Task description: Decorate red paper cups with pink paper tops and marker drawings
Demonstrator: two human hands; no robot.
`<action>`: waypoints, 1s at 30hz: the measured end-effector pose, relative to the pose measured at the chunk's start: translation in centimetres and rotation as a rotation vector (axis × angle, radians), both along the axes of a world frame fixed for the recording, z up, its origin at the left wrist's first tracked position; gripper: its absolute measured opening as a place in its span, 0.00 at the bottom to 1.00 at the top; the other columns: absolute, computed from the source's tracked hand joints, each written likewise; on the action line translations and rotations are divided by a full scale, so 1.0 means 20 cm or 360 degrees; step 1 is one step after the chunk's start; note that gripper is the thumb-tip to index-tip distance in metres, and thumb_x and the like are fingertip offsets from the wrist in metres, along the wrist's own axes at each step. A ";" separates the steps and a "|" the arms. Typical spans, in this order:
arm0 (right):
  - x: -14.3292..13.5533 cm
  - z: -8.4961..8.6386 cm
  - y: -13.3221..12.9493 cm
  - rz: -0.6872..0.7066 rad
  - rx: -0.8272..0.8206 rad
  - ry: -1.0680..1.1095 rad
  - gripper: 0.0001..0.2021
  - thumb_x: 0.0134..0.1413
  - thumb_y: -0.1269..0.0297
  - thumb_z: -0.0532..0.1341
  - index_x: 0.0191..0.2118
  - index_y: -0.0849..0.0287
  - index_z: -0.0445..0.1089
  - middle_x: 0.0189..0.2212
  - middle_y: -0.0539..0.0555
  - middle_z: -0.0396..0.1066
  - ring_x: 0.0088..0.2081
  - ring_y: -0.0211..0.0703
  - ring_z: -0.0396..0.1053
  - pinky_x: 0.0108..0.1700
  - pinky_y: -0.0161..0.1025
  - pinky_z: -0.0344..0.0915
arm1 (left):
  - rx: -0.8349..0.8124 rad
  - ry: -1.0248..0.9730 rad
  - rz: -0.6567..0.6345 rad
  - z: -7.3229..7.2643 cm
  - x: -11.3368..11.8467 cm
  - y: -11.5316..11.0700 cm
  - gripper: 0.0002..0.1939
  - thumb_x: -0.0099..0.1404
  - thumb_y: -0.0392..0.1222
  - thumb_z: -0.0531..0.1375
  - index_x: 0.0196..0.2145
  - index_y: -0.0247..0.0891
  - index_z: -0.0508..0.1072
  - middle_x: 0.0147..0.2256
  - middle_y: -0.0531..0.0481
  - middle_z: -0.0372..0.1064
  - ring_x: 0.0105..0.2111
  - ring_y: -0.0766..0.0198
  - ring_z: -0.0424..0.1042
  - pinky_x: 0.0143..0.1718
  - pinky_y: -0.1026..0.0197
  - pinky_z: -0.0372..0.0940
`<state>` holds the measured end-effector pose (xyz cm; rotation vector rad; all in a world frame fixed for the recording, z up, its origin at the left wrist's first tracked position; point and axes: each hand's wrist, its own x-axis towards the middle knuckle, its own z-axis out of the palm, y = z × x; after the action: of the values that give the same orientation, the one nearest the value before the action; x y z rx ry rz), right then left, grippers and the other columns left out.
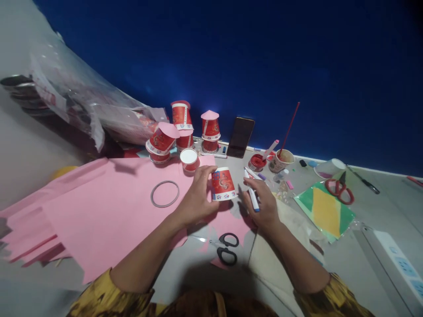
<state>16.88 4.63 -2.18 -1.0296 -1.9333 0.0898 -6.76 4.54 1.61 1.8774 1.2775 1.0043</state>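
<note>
My left hand (pixel 200 198) grips a red paper cup (pixel 223 184), thumb and fingers on its left side. The cup stands upside down, with a white band at its wide lower rim and a blue patch on its side. To the right of it, my right hand (pixel 264 204) is closed around a white marker (pixel 253 196) with a blue end pointing down. Just beyond that hand lies another white marker (pixel 254 173). Black-handled scissors (pixel 228 248) rest below the cup among pink paper scraps. A grey ring (pixel 165 193) lies on pink paper (pixel 109 211) left of my left hand.
Several decorated red cups with pink tops (pixel 210 125) stand at the back. A phone (pixel 241 137) leans against the blue wall. Red paint (pixel 257 163), a cup with a stick (pixel 281 161), red-handled scissors (pixel 339 189) and a power strip (pixel 396 255) occupy the right side.
</note>
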 end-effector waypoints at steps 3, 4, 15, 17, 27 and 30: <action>0.01 -0.06 0.02 -0.0018 -0.0071 -0.0263 0.27 0.63 0.74 0.58 0.67 0.56 0.64 0.53 0.64 0.74 0.56 0.59 0.72 0.57 0.59 0.73 | -0.0031 -0.0114 0.0059 -0.02 0.00 0.01 0.42 0.52 0.30 0.64 0.64 0.41 0.59 0.64 0.38 0.59 0.66 0.44 0.62 0.69 0.38 0.60; 0.01 -0.07 0.02 -0.0013 -0.0139 -0.0338 0.30 0.61 0.75 0.58 0.69 0.56 0.62 0.53 0.65 0.73 0.56 0.59 0.71 0.57 0.59 0.73 | -0.0044 -0.0156 0.0075 -0.02 0.01 0.01 0.42 0.52 0.31 0.65 0.64 0.40 0.60 0.64 0.38 0.59 0.66 0.44 0.63 0.69 0.38 0.60; 0.00 -0.12 -0.02 -0.0001 -0.0595 -0.0732 0.38 0.48 0.84 0.59 0.67 0.63 0.66 0.51 0.64 0.73 0.49 0.57 0.67 0.53 0.52 0.71 | -0.0808 -0.1361 -0.0031 -0.09 0.01 0.06 0.46 0.46 0.32 0.74 0.62 0.43 0.65 0.66 0.37 0.66 0.69 0.39 0.62 0.68 0.42 0.61; 0.00 -0.12 -0.02 -0.0033 -0.0642 -0.0803 0.39 0.47 0.85 0.59 0.67 0.61 0.66 0.51 0.64 0.73 0.49 0.57 0.67 0.53 0.51 0.70 | -0.0935 -0.1518 -0.0032 -0.10 0.01 0.06 0.46 0.45 0.33 0.76 0.61 0.43 0.68 0.65 0.38 0.67 0.69 0.39 0.63 0.67 0.45 0.63; 0.00 -0.11 -0.03 -0.0116 -0.0564 -0.1035 0.33 0.55 0.86 0.59 0.65 0.59 0.70 0.50 0.63 0.75 0.48 0.55 0.68 0.49 0.48 0.69 | -0.1414 -0.2240 -0.0119 -0.11 -0.01 0.05 0.42 0.50 0.32 0.71 0.63 0.33 0.71 0.57 0.35 0.78 0.60 0.43 0.74 0.63 0.46 0.65; -0.01 -0.12 -0.03 -0.0133 -0.0534 -0.1051 0.31 0.57 0.84 0.59 0.65 0.58 0.70 0.51 0.63 0.75 0.48 0.55 0.68 0.49 0.48 0.70 | -0.1678 -0.2464 -0.0216 -0.15 -0.02 0.05 0.33 0.58 0.44 0.71 0.58 0.27 0.74 0.56 0.29 0.77 0.59 0.39 0.75 0.61 0.44 0.67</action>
<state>16.78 3.93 -4.68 -1.4961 -2.5189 0.0269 -7.23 5.60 -1.45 0.1048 0.4283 0.9703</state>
